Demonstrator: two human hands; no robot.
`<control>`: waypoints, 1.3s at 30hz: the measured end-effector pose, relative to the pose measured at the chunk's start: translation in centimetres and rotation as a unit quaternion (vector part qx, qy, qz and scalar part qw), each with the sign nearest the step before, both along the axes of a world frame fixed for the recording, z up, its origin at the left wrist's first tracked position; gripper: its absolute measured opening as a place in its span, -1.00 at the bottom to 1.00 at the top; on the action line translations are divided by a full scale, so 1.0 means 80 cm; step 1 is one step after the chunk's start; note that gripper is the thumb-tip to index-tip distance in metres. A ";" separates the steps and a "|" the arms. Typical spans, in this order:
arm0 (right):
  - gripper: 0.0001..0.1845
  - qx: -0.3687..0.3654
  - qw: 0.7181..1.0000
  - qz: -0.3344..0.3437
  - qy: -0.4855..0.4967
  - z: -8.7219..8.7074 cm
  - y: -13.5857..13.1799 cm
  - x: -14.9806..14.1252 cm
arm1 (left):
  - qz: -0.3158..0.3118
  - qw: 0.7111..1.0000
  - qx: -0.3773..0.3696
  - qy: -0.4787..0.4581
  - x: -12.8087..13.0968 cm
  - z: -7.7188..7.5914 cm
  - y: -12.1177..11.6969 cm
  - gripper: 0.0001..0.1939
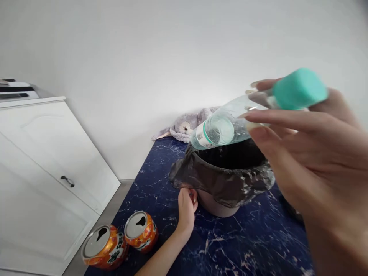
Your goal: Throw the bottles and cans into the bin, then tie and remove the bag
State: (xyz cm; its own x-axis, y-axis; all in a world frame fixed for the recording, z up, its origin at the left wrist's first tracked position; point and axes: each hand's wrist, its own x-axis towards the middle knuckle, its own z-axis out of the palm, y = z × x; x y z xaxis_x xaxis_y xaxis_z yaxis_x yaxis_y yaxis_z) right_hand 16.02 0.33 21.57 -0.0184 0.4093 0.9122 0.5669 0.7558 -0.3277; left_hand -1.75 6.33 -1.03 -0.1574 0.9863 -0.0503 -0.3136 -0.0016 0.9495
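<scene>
My right hand (313, 149) grips a clear plastic bottle (230, 122) by its neck, just below a turquoise cap (300, 89). Tilted, with its base lower and toward the left, the bottle has a white and green label and hangs over the mouth of a bin. That bin (217, 205) is round and brownish, lined with a black bin bag (227, 184) folded over its rim. Against the bin's left side, my left hand (186, 209) has its fingers curled under the bag's overhanging edge; what they hold is hidden there.
Two orange drink cans (115, 249) stand at the front left of the blue marbled table (155, 168). A grey plush toy (184, 124) lies behind the bin by the wall. White cabinet (51, 176) is on the left. A dark object (290, 207) is partly hidden behind my right arm.
</scene>
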 end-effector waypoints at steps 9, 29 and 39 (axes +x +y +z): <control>-0.76 -0.042 0.998 -0.020 -0.050 -0.012 0.047 0.042 | -0.025 0.998 0.013 0.052 -0.002 0.005 0.002 -0.40; -0.70 -0.207 0.953 0.070 -0.210 -0.014 0.062 0.079 | -0.045 0.997 0.029 0.062 -0.002 0.008 0.003 -0.41; -0.72 -0.223 0.962 0.031 -0.158 -0.007 0.046 0.062 | -0.049 0.994 0.050 0.085 0.000 0.002 -0.005 -0.37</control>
